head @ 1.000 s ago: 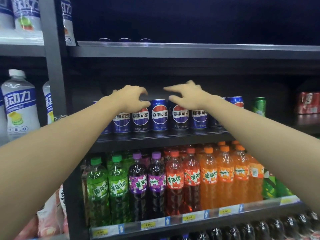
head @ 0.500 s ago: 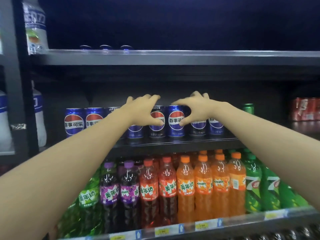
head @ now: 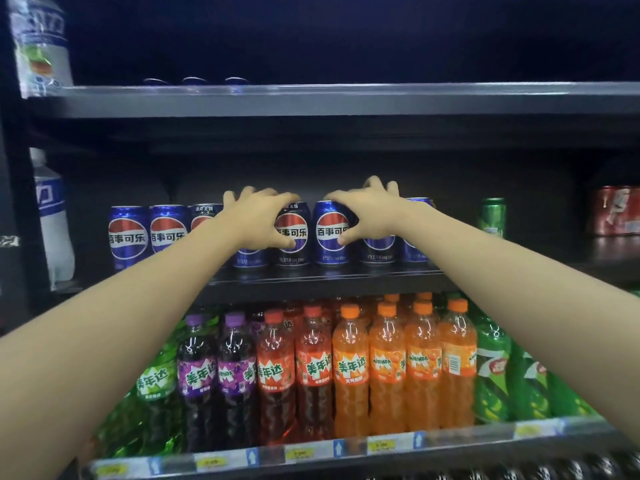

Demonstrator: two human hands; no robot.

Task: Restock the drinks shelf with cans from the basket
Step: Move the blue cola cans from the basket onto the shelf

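Cans (head: pixel 330 232) stand in one row near the front edge of the drinks shelf (head: pixel 311 278). Left hand (head: pixel 261 220) grasps a blue can, right hand (head: pixel 369 216) grasps a dark can (head: pixel 377 249). Free shelf stays between the row and a green can (head: pixel 491 216).

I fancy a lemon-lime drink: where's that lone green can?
The slim green metal can stands alone on the dark middle shelf, right of the blue cola cans and left of the red cans.
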